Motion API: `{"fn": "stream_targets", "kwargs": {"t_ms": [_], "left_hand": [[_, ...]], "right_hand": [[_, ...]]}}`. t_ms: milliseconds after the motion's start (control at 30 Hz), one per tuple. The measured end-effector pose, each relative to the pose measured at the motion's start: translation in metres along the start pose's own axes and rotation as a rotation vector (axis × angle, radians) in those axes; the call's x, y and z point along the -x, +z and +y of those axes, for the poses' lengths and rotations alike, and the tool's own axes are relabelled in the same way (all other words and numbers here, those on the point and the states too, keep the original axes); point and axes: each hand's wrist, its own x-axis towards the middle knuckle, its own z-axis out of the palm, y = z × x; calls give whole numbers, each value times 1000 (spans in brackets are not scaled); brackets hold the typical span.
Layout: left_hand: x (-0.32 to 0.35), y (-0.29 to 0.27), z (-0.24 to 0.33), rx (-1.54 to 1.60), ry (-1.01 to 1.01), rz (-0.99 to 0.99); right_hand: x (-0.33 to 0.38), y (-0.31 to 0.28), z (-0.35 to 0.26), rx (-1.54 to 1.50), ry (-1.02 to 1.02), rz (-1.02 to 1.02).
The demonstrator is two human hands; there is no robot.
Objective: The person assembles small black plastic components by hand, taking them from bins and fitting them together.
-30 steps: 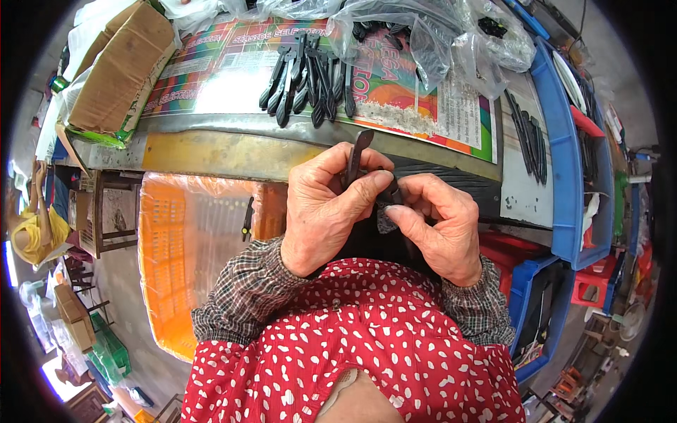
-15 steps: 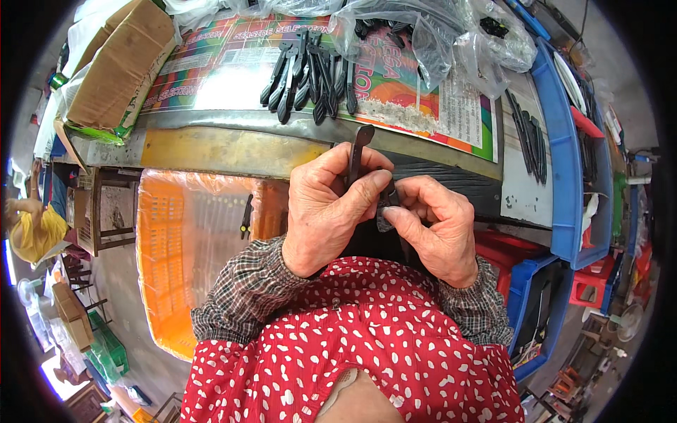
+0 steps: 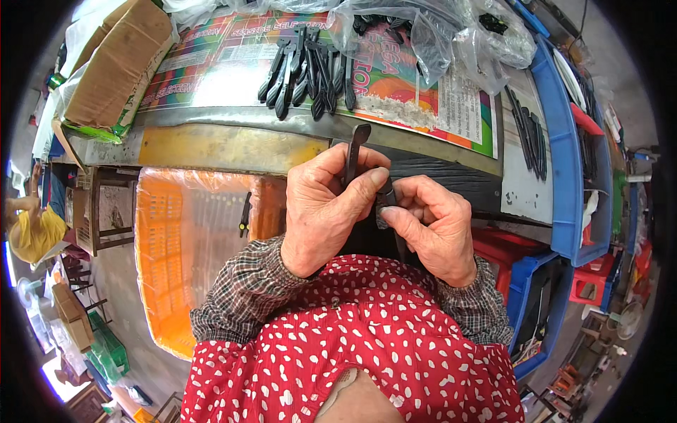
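My left hand (image 3: 321,211) is closed on a slim dark part (image 3: 357,144), whose flat rounded end sticks up past the fingers. Beside it, my right hand (image 3: 438,229) pinches a small black piece (image 3: 383,204) between thumb and fingers. The two hands work close together just in front of the table edge. Fingers cover much of both parts, so whether these are joined I cannot tell. Beyond the hands, a pile of black handle-like parts (image 3: 305,77) lies on the printed cardboard sheet (image 3: 451,116).
An orange plastic-lined crate (image 3: 162,240) stands below left, with a black part near its right side. A cardboard box (image 3: 116,67) sits at the far left. Clear plastic bags (image 3: 430,39) lie at the back. Black strips (image 3: 529,134) lie beside a blue bin (image 3: 557,162) at right.
Both hands keep their grip and have barely moved. The whole view has shifted slightly; the upright dark part looks turned a little.
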Motion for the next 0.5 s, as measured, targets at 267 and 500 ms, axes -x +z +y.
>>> {"fn": "stream_targets", "kwargs": {"t_ms": [267,500], "left_hand": [[0,1,0,16,-22,7],[0,-1,1,53,-2,-8]], "right_hand": [[1,-1,2,-70,60,-17],[0,-1,0,-123,76,-21]]}}
